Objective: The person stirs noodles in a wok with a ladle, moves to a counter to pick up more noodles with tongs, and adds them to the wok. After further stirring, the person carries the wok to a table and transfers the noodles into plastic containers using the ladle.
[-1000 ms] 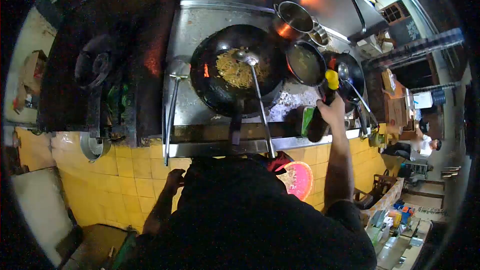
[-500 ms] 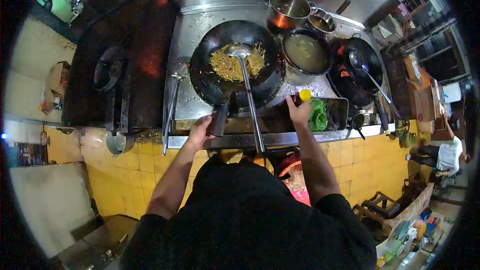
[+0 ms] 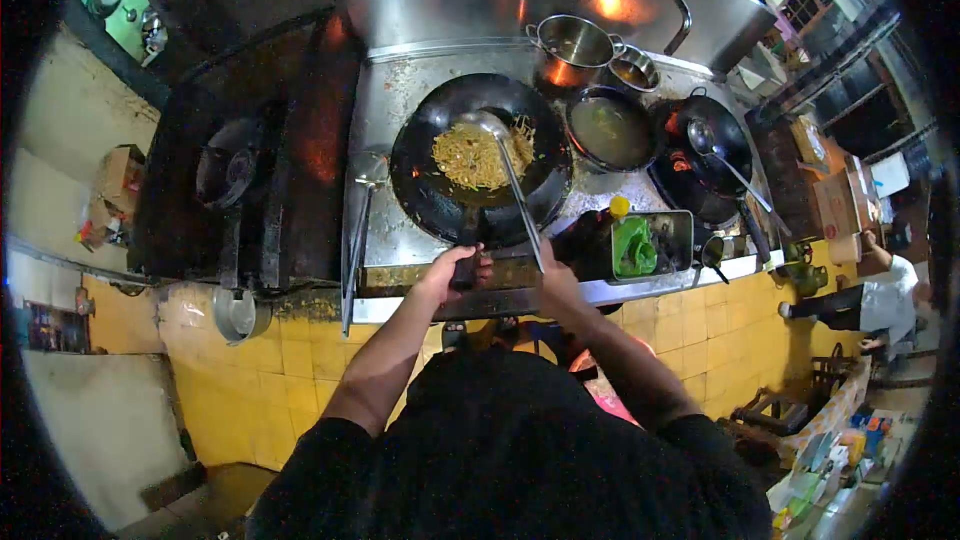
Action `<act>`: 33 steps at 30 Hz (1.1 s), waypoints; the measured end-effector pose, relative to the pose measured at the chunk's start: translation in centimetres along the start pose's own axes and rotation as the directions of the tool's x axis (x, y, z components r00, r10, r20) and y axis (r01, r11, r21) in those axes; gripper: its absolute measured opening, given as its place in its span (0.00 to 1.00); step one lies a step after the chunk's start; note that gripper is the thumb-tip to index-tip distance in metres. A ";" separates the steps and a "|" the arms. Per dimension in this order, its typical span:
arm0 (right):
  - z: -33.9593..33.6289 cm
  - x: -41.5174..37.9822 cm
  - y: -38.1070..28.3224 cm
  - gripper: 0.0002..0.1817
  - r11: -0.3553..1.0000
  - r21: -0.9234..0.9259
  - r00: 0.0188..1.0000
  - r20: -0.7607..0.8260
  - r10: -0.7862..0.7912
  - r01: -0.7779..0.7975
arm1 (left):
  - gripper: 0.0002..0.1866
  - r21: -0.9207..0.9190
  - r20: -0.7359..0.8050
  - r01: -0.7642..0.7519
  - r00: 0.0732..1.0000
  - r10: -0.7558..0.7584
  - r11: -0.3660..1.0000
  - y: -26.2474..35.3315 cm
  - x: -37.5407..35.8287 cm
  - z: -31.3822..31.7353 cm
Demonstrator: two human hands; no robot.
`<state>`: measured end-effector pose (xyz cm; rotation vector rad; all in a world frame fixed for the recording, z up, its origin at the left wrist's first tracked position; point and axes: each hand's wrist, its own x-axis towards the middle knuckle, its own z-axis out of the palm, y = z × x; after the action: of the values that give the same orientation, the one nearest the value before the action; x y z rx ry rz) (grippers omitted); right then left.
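In the head view, a large black wok (image 3: 425, 205) sits on the stove in front of me, with noodles (image 3: 468, 160) in its middle. My left hand (image 3: 455, 273) is wrapped round the wok's dark handle. A long-handled metal ladle (image 3: 519, 195) rests its bowl on the far side of the noodles. My right hand (image 3: 560, 290) is closed on the near end of that ladle's handle. Right of it stands a dark bottle with a yellow cap (image 3: 619, 207), beside a metal container (image 3: 672, 240) with a green plastic bag (image 3: 633, 247) inside.
Another long ladle (image 3: 360, 230) lies left of the wok. Behind and right are a tall pot (image 3: 572, 50), a pan of cloudy liquid (image 3: 610, 128) and a second black wok (image 3: 735, 145) holding a ladle (image 3: 738, 160). A person (image 3: 885, 295) is far right.
My right hand has left the yellow-capped bottle and taken hold of the ladle's handle. My left hand, earlier beside the wok's handle, has closed round it. The view has shifted slightly.
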<state>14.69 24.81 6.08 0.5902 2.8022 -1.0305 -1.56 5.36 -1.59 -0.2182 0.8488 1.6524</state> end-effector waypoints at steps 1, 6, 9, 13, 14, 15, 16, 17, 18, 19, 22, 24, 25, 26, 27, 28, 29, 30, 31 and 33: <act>0.7 0.3 4.9 0.43 0.999 0.022 0.994 0.109 0.027 -0.030 | 0.17 -0.047 0.063 -0.002 0.998 0.005 0.999 0.1 0.1 0.2; -6.4 0.2 1.2 0.29 0.976 -0.205 0.994 0.064 0.092 -0.077 | 0.17 -0.181 0.231 0.022 0.973 0.021 0.983 -0.3 1.3 0.0; 2.6 5.4 2.2 0.21 0.981 0.169 0.967 -0.248 -0.053 0.097 | 0.16 -0.175 0.100 0.029 0.995 -0.012 0.984 -0.4 -0.1 1.9; -5.6 1.6 -0.5 0.14 0.932 0.356 0.976 0.218 -0.016 -0.064 | 0.11 -0.225 0.167 0.067 0.986 -0.029 0.972 0.8 -0.2 1.5; -7.6 1.2 1.6 0.13 0.942 0.329 0.963 0.268 -0.030 -0.062 | 0.09 -0.232 0.178 0.087 0.983 -0.045 0.969 0.7 -0.6 1.4; -9.1 1.0 0.8 0.13 0.928 0.314 0.955 0.276 0.113 -0.201 | 0.09 -0.071 0.188 0.068 0.981 -0.054 0.995 0.3 -0.9 0.9; -10.8 0.3 -0.4 0.13 0.891 0.302 0.924 0.285 0.254 -0.338 | 0.09 -0.058 0.187 0.095 0.979 -0.083 0.994 0.1 -2.1 1.2; -11.0 0.5 -1.6 0.11 0.937 0.199 0.947 0.207 0.247 -0.288 | 0.08 -0.136 0.218 0.099 0.974 -0.068 0.986 0.6 -4.1 2.3; -10.6 1.2 -2.8 0.10 0.966 0.087 0.965 0.128 0.230 -0.242 | 0.08 -0.212 0.247 0.103 0.968 -0.049 0.972 1.2 -5.8 3.5; -10.3 1.4 -3.1 0.10 0.980 -0.047 0.981 0.023 0.195 -0.194 | 0.07 -0.121 0.163 0.085 0.985 -0.064 0.989 0.5 -8.0 3.7; -16.6 -4.6 -5.4 0.19 0.924 0.302 0.957 0.240 0.166 -0.236 | 0.10 -0.064 0.285 0.163 0.948 -0.138 0.985 -6.1 -10.4 -0.3; -19.8 -9.6 -10.5 0.25 0.916 -0.383 0.986 0.156 -0.066 0.122 | 0.09 -0.054 0.368 0.181 0.918 -0.149 0.982 -3.3 -10.9 2.5; -21.1 -10.8 -13.0 0.23 0.943 -0.330 0.950 0.304 0.064 0.042 | 0.09 -0.063 0.437 0.186 0.889 -0.140 0.981 -1.4 -11.5 4.4; -19.4 -10.9 -11.8 0.23 0.948 -0.318 0.949 0.305 0.081 0.022 | 0.07 -0.090 0.408 0.069 0.913 -0.026 0.994 0.6 -11.4 6.6; -16.5 -10.6 -9.3 0.24 0.940 -0.303 0.949 0.310 -0.059 0.158 | 0.07 -0.108 0.378 -0.047 0.922 0.085 0.993 2.7 -10.9 8.8; -13.9 -10.5 -7.4 0.25 0.911 -0.293 0.932 0.304 -0.199 0.290 | 0.10 -0.443 0.123 0.215 0.976 -0.178 0.870 4.4 -10.2 10.5; -11.3 -9.6 -7.7 0.26 0.929 -0.357 0.981 0.194 -0.030 0.099 | 0.09 -0.181 0.139 0.102 0.987 -0.077 0.978 2.9 -10.3 9.0; -9.6 -8.1 -8.6 0.27 0.913 -0.400 0.989 0.082 0.124 -0.081 | 0.09 0.080 0.185 -0.051 0.982 0.036 0.995 0.8 -10.4 5.7; -9.7 -8.4 -8.8 0.27 0.915 -0.390 0.988 0.068 0.138 -0.100 | 0.10 0.112 0.206 0.029 0.977 -0.052 0.993 -1.1 -10.2 2.0; -11.4 -8.8 -9.7 0.32 0.913 -0.398 0.969 0.177 0.175 -0.092 | 0.10 0.295 0.056 -0.128 0.992 0.116 0.947 -4.9 -14.2 2.0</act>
<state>19.46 22.50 22.64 0.5751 2.6267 -0.4578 7.49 -4.29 5.90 0.0777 1.0876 1.6120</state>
